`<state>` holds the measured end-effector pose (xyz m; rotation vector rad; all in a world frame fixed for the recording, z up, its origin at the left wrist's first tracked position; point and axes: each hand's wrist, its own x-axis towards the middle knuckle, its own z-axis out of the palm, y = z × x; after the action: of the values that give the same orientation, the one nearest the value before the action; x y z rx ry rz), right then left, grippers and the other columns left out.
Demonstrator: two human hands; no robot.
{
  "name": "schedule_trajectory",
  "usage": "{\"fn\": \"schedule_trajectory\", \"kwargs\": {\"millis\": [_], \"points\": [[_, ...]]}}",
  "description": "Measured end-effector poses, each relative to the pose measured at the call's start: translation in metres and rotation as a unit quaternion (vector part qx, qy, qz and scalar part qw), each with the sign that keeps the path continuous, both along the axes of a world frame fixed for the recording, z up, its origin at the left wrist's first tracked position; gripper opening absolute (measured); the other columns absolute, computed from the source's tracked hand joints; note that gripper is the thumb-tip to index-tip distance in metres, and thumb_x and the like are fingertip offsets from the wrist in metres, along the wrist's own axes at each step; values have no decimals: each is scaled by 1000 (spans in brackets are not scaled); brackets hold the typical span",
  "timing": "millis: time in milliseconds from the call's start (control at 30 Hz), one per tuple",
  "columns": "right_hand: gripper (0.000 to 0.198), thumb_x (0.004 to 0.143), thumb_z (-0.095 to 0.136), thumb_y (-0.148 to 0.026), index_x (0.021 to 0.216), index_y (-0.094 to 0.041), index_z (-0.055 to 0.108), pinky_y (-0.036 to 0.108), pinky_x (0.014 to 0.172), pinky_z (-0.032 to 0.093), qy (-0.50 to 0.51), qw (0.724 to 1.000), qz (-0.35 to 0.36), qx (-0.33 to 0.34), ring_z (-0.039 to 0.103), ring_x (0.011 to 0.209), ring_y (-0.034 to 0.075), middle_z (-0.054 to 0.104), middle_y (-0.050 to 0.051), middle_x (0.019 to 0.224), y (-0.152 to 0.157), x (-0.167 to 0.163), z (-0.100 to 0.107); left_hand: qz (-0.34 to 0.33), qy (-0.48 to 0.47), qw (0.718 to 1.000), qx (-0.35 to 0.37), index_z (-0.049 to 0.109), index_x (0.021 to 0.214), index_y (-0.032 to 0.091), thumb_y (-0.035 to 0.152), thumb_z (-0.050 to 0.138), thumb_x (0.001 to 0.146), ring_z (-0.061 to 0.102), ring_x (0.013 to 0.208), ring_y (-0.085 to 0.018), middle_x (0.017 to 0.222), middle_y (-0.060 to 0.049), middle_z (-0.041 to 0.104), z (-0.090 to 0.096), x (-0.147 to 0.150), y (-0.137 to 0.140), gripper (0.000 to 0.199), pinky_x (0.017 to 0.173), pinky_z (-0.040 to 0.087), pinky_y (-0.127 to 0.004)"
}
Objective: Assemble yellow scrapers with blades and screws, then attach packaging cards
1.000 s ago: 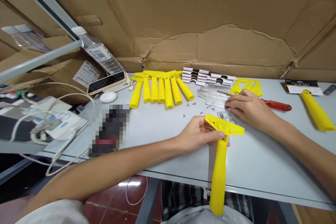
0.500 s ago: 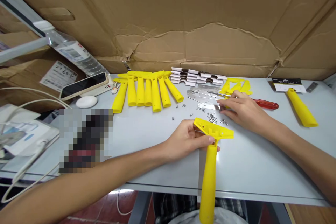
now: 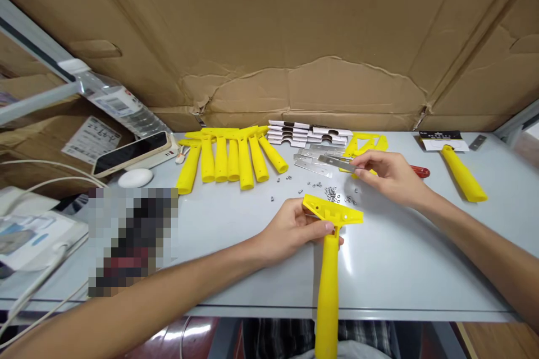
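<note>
My left hand [image 3: 290, 230] is closed around the neck of a yellow plastic scraper handle [image 3: 327, 286], its wide head up and its grip hanging toward me past the table edge. Between thumb and fingers, my right hand [image 3: 389, 176] pinches one end of a flat metal blade [image 3: 337, 163], raised over the other loose blades [image 3: 312, 165]. Small screws and nuts [image 3: 332, 194] lie scattered just beyond the scraper head. A screwdriver with a red handle [image 3: 421, 171] is partly hidden behind my right hand, near flat yellow plastic pieces [image 3: 370, 141].
Several yellow scraper handles [image 3: 221, 160] lie in a row at the back, beside stacked white cards [image 3: 288, 133]. One more scraper [image 3: 465, 176] with a black-and-white card lies at right. A phone [image 3: 130, 154], white mouse [image 3: 135, 178] and plastic bottle [image 3: 122, 101] are at left. Cardboard [image 3: 269, 28] stands behind.
My right hand has lifted a blade from the pile and now holds it slightly above. My left hand still holds the scraper handle. The whole view has shifted slightly.
</note>
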<state>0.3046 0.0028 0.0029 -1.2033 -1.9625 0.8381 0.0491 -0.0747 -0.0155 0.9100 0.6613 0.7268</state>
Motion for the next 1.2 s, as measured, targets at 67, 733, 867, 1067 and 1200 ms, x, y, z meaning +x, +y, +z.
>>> {"fn": "schedule_trajectory", "kwargs": {"millis": [67, 733, 867, 1067, 1200], "points": [[30, 87, 72, -44, 104, -19, 73, 34, 79, 57, 80, 996, -12, -38, 65, 85, 17, 67, 6, 93, 0, 2, 2, 1, 1, 1000, 1, 75, 99, 14, 30, 86, 80, 77, 82, -23, 95, -10, 78, -1, 0, 0, 28, 81, 63, -38], [67, 74, 87, -29, 136, -23, 64, 39, 87, 63, 149, 950, 97, -256, 75, 99, 22, 77, 9, 111, -28, -21, 21, -2, 34, 999, 18, 73, 96, 13, 31, 87, 79, 76, 77, -20, 88, -7, 76, 6, 5, -3, 29, 77, 62, -34], [58, 72, 87, -26, 125, -23, 64, 35, 82, 62, 148, 957, 93, -233, 75, 94, 20, 77, 8, 108, -36, -36, 19, 23, 70, 996, 47, 69, 86, 13, 38, 89, 76, 72, 71, -17, 79, -5, 73, 3, 7, -5, 33, 69, 59, -28], [50, 72, 88, -34, 112, -21, 62, 33, 83, 60, 172, 969, 50, -168, 71, 91, 16, 74, 7, 108, -44, -47, 9, 63, 103, 991, 58, 66, 81, 13, 45, 87, 75, 69, 66, -17, 74, -4, 71, 3, 11, -7, 39, 62, 56, -28], [37, 79, 83, -40, 102, -19, 64, 28, 71, 56, 137, 979, 37, -147, 66, 81, 14, 70, 5, 100, -45, -44, 11, 108, 78, 990, 49, 68, 86, 14, 40, 88, 74, 68, 68, -16, 78, -3, 72, 2, 11, -8, 35, 65, 57, -28]]}}
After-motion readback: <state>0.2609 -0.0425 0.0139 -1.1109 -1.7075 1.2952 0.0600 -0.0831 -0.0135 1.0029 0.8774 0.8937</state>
